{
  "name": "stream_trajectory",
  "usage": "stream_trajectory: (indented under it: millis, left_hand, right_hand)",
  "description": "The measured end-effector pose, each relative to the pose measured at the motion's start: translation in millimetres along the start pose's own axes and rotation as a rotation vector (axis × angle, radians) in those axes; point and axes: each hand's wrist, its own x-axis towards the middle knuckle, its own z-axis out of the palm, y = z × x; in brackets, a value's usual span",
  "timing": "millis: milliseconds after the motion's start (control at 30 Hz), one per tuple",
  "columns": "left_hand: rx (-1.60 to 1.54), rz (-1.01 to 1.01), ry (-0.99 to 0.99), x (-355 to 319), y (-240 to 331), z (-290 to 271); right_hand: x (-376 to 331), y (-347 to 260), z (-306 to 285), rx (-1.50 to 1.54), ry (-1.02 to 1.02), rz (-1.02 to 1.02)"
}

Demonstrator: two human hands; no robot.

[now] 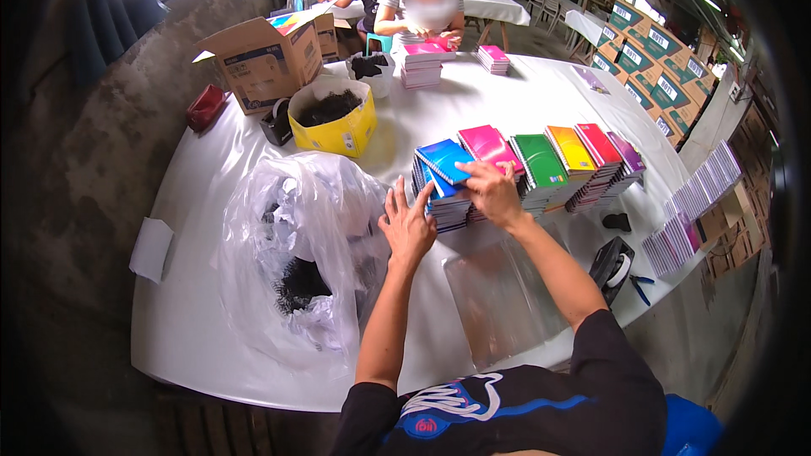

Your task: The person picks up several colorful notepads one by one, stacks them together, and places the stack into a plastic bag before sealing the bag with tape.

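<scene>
A blue spiral notebook (443, 160) lies askew on top of the blue stack, its near side raised off the notebooks below. My right hand (493, 192) pinches its right corner, with some fingers over the neighbouring pink notebooks (488, 145). At the stack's left front, my left hand (409, 225) has its fingers spread, the index fingertip touching a lower blue notebook (443, 188). To the right stand stacks of green notebooks (539, 160), yellow notebooks (569, 149), red notebooks (598, 145) and purple notebooks (626, 154).
A clear plastic bag (245, 228) holding black material sits left. Beyond are a yellow container (359, 125) and a cardboard box (258, 76). A transparent sheet (498, 304), tape dispenser (612, 267) and pliers (642, 289) lie nearer. Across, another person handles pink notebooks (421, 76).
</scene>
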Motion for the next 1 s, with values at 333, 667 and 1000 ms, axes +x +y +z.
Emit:
stream_trajectory:
  millis: [333, 667, 1000]
  left_hand:
    - [-2.142, -0.384, -0.538, -7, -6, -65]
    - [-2.123, -0.457, -0.391, -66, -21, -74]
    - [-2.151, -0.577, -0.330, -74, -15, -55]
  right_hand:
    - [-13, -88, -51, -0.169, 0.115, -0.463]
    - [12, 65, -40, -0.078, -0.357, 0.069]
    - [39, 93, -50, 0.149, -0.543, -0.080]
